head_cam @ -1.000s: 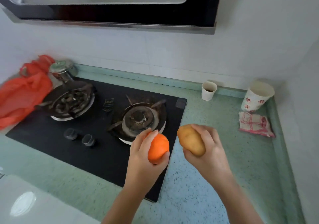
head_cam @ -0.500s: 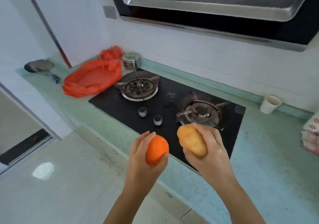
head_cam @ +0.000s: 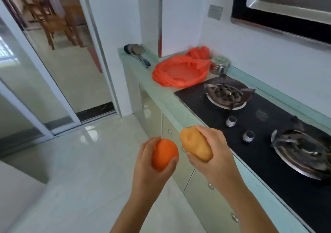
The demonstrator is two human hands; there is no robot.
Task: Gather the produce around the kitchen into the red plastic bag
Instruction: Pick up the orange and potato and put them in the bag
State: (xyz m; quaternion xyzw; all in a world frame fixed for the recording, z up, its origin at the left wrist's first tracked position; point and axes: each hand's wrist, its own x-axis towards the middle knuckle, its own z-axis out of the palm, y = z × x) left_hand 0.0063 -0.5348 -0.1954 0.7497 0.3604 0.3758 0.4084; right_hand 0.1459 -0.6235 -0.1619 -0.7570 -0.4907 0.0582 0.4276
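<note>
My left hand [head_cam: 148, 168] grips an orange [head_cam: 163, 153] in front of me, over the floor. Beside it my right hand [head_cam: 213, 153] holds a yellowish potato [head_cam: 195, 146] near the counter's front edge. The red plastic bag [head_cam: 180, 71] lies open and spread flat on the green counter, left of the stove and well beyond both hands. Its inside looks bare from here.
A black two-burner gas stove [head_cam: 259, 118] fills the counter to the right. A steel lidded tin [head_cam: 220, 65] stands behind the bag, and ladles [head_cam: 136, 52] lie at the counter's far end. A sliding glass door [head_cam: 53, 71] opens on the left over a glossy tiled floor.
The view has swung left along the counter; the red bag now lies ahead and the cups have left the frame. Both hands keep their fruit and potato, now off the stove's front.
</note>
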